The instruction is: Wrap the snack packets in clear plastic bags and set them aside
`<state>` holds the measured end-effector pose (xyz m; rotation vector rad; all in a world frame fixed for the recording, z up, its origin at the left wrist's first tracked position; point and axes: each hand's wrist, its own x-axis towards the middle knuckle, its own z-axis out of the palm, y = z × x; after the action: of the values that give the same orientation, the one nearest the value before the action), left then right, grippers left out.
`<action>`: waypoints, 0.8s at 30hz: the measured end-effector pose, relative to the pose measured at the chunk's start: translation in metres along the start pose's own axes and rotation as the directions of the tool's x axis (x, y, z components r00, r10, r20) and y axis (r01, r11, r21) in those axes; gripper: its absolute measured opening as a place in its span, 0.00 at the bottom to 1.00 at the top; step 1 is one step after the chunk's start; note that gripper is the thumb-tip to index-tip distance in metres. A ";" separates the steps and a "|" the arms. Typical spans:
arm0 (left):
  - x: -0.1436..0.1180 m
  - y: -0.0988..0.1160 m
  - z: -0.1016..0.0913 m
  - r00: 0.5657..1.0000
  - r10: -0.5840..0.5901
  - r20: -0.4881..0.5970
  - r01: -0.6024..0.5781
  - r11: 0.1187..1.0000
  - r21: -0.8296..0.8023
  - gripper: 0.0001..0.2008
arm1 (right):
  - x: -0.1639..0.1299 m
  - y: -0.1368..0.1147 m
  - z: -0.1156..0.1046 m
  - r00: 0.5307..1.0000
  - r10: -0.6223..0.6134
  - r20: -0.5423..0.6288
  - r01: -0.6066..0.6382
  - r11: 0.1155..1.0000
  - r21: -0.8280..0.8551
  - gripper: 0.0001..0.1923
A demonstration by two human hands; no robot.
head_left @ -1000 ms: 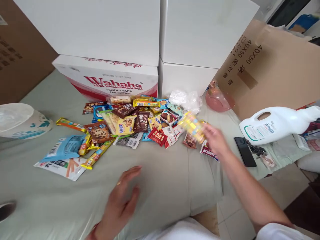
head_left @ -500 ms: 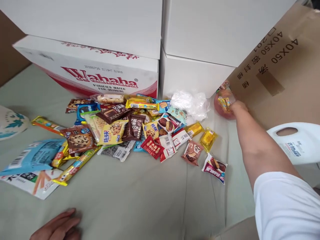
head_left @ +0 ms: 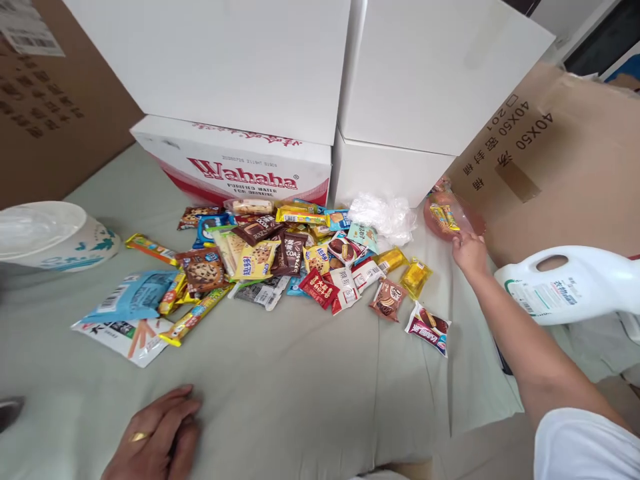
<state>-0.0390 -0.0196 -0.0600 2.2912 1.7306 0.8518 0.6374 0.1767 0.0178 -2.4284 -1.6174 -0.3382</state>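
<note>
Sorting step, I judge: my right hand (head_left: pixel 469 252), fingers loose and holding nothing, rests beside the pink bowl (head_left: pixel 450 217); my left hand (head_left: pixel 153 437) lies flat. Next needs another snack wrapper (head_left: pixel 429 327).

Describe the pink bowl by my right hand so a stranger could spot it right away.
Start at the brown cardboard box on the right and drop to its lower left corner. The pink bowl sits there, just beyond the right hand. It is the only see-through pink container, with yellow packets inside.
</note>
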 end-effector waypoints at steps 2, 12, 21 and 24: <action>0.003 0.006 -0.001 1.000 0.015 -0.009 -0.015 1.000 0.012 0.06 | 0.019 -0.003 0.002 0.997 0.072 0.026 -0.073 0.997 0.020 0.21; 0.023 0.032 -0.048 0.856 -0.484 -0.181 0.460 0.874 -0.157 0.10 | -0.049 -0.036 -0.043 0.992 0.128 -0.008 -0.123 0.967 0.223 0.22; 0.124 0.030 -0.032 0.932 -0.268 -0.243 0.162 0.910 -0.381 0.08 | -0.223 -0.060 -0.084 0.987 0.107 0.119 -0.144 0.920 0.365 0.23; 0.163 0.049 -0.019 0.950 -0.205 -0.235 0.088 0.899 -0.428 0.07 | -0.259 -0.061 -0.088 0.982 0.131 0.139 -0.175 0.909 0.379 0.25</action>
<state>0.0202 0.1106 0.0341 1.8083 1.5995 1.4050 0.4774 -0.0529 0.0261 -2.2728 -1.3623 0.1392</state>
